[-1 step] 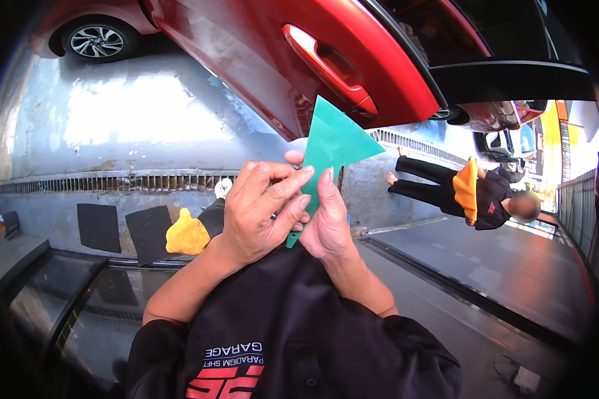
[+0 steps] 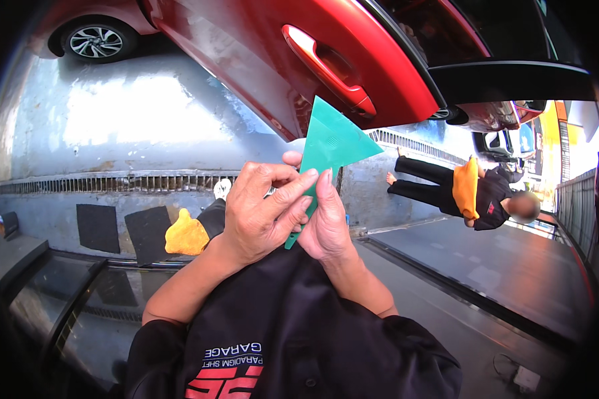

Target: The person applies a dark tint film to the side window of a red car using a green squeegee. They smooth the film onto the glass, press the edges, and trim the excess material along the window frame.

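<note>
Between my two hands is a flat green plastic squeegee [image 2: 333, 139], with a broad triangular blade that points away from me and a narrow handle. My left hand [image 2: 263, 206] is closed on the handle from the left, its fingertips pressed against the green plastic. From the other side my right hand [image 2: 326, 223] grips the same handle, thumb lying along it near the blade. The lower end of the handle pokes out below my fingers. Just past the blade is a red car door [image 2: 246, 60] with a red door handle [image 2: 326, 70].
A yellow cloth [image 2: 186, 234] lies at the left by dark mats [image 2: 98, 228]. A drain grate [image 2: 113, 183] crosses the floor. To the right is another person [image 2: 439, 179] in dark clothes with an orange cloth [image 2: 465, 187]. A car wheel [image 2: 98, 41] shows at the far left.
</note>
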Motion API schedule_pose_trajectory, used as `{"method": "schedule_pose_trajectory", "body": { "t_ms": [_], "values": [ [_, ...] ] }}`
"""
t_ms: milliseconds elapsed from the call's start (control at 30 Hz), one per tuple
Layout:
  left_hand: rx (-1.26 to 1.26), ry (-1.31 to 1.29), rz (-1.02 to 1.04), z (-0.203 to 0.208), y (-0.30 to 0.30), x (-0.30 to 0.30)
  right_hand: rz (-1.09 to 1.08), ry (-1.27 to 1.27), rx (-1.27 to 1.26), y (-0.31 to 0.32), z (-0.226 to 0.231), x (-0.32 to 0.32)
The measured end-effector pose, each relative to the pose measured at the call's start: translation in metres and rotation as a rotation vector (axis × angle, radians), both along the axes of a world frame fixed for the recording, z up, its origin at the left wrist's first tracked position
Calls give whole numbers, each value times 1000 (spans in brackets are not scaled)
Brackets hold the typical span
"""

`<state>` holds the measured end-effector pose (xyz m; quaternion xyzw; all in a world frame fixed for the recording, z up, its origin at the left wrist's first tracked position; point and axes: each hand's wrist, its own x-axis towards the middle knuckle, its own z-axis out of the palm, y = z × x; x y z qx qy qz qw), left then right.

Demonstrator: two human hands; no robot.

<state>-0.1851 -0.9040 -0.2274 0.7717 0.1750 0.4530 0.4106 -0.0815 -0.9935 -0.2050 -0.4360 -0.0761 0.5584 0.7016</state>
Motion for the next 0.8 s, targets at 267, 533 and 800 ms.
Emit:
{"method": "schedule_pose_trajectory", "body": {
  "t_ms": [267, 533, 800],
  "values": [
    [206, -31, 26, -7, -1, 6, -72, 82, 50, 9, -3, -5],
    [-17, -111, 27, 4, 5, 13, 17, 2, 105, 12, -4, 0],
    [114, -19, 7, 10, 20, 10, 22, -176, 55, 16, -14, 8]
  ]
}}
